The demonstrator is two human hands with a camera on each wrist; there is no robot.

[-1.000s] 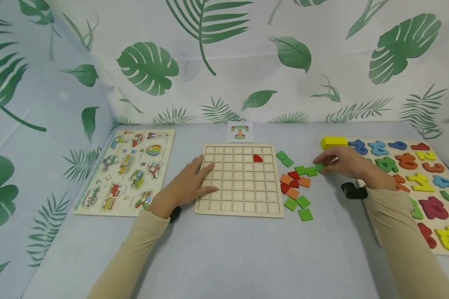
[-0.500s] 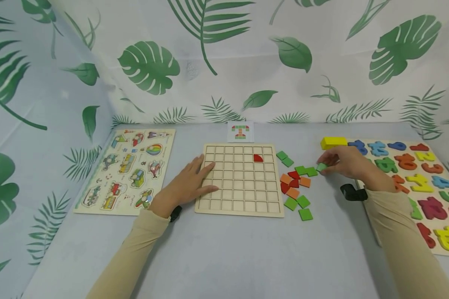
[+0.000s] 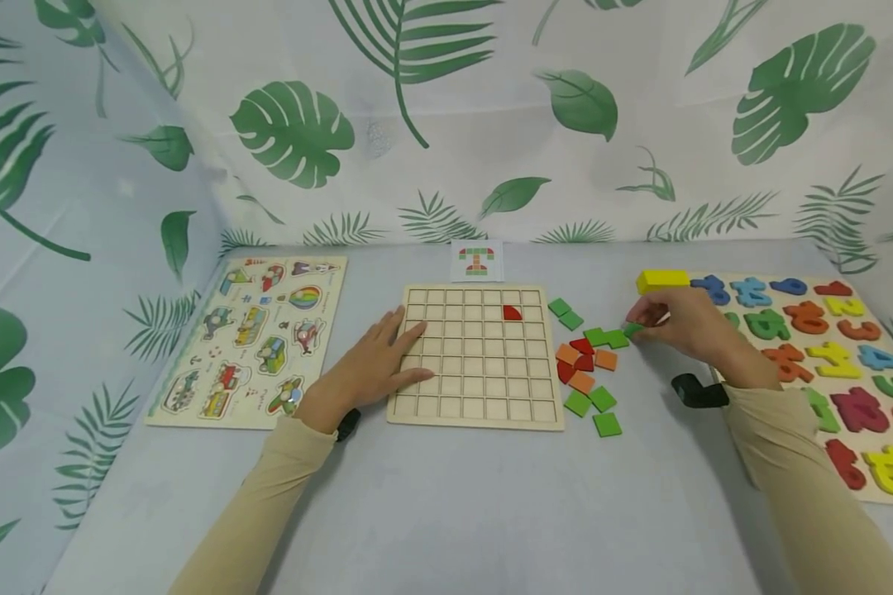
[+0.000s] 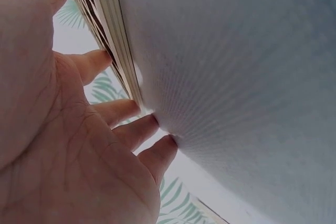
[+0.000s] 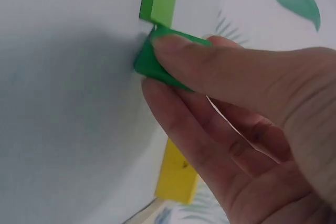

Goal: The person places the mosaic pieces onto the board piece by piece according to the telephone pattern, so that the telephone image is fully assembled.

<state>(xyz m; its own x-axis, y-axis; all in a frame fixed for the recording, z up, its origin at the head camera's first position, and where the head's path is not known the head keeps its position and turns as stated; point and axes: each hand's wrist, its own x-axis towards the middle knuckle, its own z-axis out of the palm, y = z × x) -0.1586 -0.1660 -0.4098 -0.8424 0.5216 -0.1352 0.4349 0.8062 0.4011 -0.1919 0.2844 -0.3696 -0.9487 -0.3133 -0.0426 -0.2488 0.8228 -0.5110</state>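
Note:
My left hand (image 3: 370, 364) rests at the left edge of a wooden grid board (image 3: 484, 416), fingers extended, thumb and index finger lying over the rim. In the left wrist view the fingertips (image 4: 160, 153) reach along the board's side down to the table. One red quarter-circle tile (image 3: 512, 313) sits in a cell near the upper right. My right hand (image 3: 677, 322) pinches a green square tile (image 5: 176, 56) between thumb and fingers, low over the table. That tile is right beside other green tiles (image 3: 616, 339). Red and orange tiles (image 3: 582, 382) lie between them and the board.
A pattern card (image 3: 478, 262) showing a T shape lies behind the board. To the left is a picture puzzle (image 3: 249, 347). On the right, a yellow block (image 3: 663, 281) stands by a number-and-letter puzzle board (image 3: 804, 388). A leaf-print cloth hangs behind.
My right hand keeps hold of the green tile; it shifted slightly right, then back left toward the other green tiles, and the tile's tilt changed. My left hand stays put.

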